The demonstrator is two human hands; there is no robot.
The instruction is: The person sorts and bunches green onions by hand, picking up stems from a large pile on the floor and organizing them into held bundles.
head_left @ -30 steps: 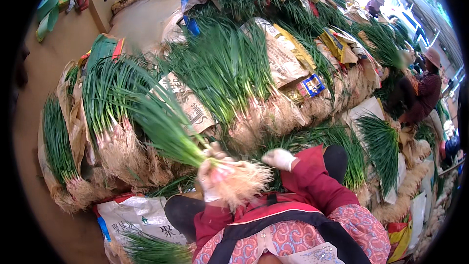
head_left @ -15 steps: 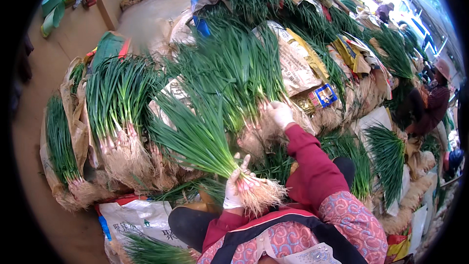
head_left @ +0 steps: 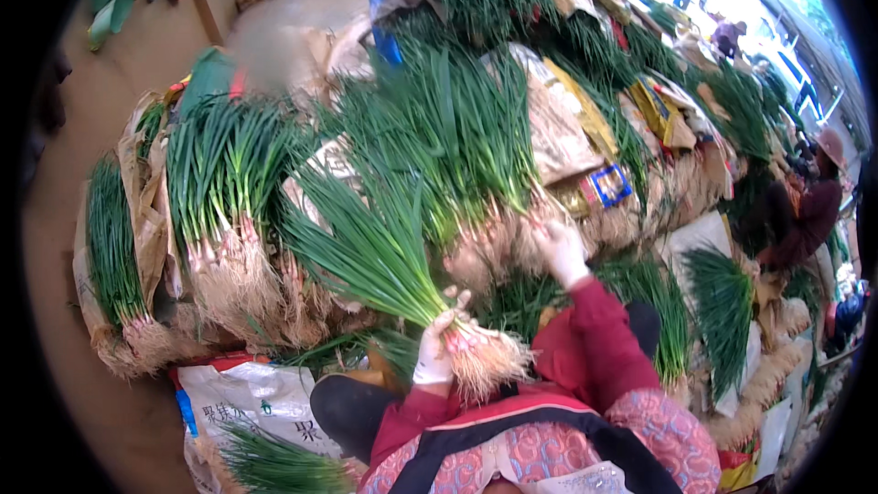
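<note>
Fingers of left hand [head_left: 435,348] grip a green-onion bunch [head_left: 395,282]; right hand [head_left: 565,252] at far pile's [head_left: 457,142] roots [head_left: 474,261], grip unclear.

"What carries everything here?"

"A brown floor [head_left: 119,416], showing along the left side."

"And what lies on it?"

"A long heap of green onions [head_left: 448,142], with pale, straggly roots along the near edge. Just beside it, a white sack [head_left: 274,391] lies spread out."

"Anything on the sack?"

"A leafy bunch [head_left: 274,463], across its lower part. The heap hides whatever is directly beneath it."
</note>
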